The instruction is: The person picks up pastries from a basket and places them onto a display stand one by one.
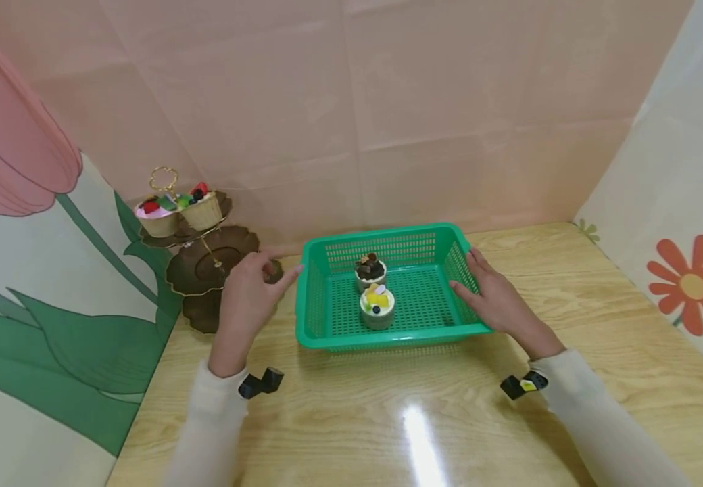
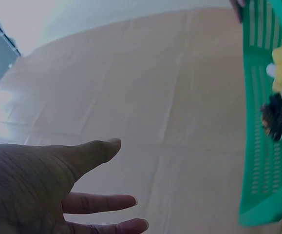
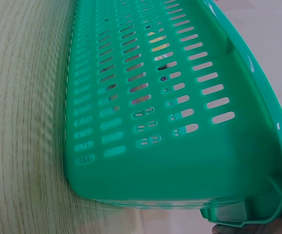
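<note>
A green plastic basket (image 1: 388, 338) stands on the wooden table with two small cupcakes inside. One cupcake (image 1: 370, 268) has a dark chocolate topping; the nearer cupcake (image 1: 378, 308) carries yellow fruit pieces and a dark berry. My right hand (image 1: 497, 297) grips the basket's right rim, thumb over the inner side. In the right wrist view, the slotted basket wall (image 3: 145, 180) hides most of that hand. My left hand (image 1: 248, 291) is beside the basket's left rim, holding nothing, its thumb (image 2: 97, 153) and fingers stretched out and apart in the left wrist view.
Left of the basket, behind my left hand, stands a brown tiered stand (image 1: 208, 260) with a gold ring handle. Its top tier bears a pink-topped cupcake (image 1: 157, 218) and a berry-topped cupcake (image 1: 202, 208). A pink backdrop (image 1: 388, 122) rises behind the table (image 1: 339, 419).
</note>
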A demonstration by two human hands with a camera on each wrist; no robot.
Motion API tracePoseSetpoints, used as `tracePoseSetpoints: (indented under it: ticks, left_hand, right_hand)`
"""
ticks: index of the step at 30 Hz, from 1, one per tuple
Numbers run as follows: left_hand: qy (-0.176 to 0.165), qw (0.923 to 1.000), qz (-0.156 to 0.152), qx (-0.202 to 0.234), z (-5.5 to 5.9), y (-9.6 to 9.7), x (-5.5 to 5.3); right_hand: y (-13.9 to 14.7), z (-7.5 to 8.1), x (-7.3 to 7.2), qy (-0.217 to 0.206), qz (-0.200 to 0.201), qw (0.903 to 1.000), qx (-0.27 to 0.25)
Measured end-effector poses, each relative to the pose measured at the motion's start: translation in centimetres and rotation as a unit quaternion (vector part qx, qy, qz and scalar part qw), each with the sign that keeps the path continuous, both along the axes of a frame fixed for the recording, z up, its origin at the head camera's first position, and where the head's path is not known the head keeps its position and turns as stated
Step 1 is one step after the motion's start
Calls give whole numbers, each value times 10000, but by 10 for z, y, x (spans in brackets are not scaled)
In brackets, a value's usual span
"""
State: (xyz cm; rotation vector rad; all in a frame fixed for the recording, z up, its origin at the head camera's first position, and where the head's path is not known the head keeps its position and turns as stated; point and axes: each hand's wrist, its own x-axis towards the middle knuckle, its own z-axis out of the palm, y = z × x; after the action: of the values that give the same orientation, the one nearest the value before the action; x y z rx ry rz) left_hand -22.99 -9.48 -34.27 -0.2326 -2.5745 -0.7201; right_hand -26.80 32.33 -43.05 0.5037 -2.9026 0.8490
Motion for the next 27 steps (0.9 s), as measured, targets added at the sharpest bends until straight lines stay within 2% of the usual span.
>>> tracePoseSetpoints:
  ticks: [8, 15, 19, 24, 27]
  left_hand:
    - [-670, 9965, -487, 74, -25, 36, -2]
    - [-1240, 9882, -861, 254, -38, 59, -3]
    - [-1585, 9818, -1028, 176, -49, 69, -8]
    - [-1962, 9744, -1093, 78, -58, 80, -14]
    - [-2062, 9731, -1031, 20, -61, 87, -17]
  right_hand:
    - [2, -1, 0, 8, -12, 10000, 23]
    - [1, -2, -2, -1, -9, 10000, 48]
    - [2, -2, -2, -13, -34, 10000, 64]
    - [3, -3, -2, -23, -59, 10000, 64]
    - [2, -2, -2, -14, -68, 10000, 47]
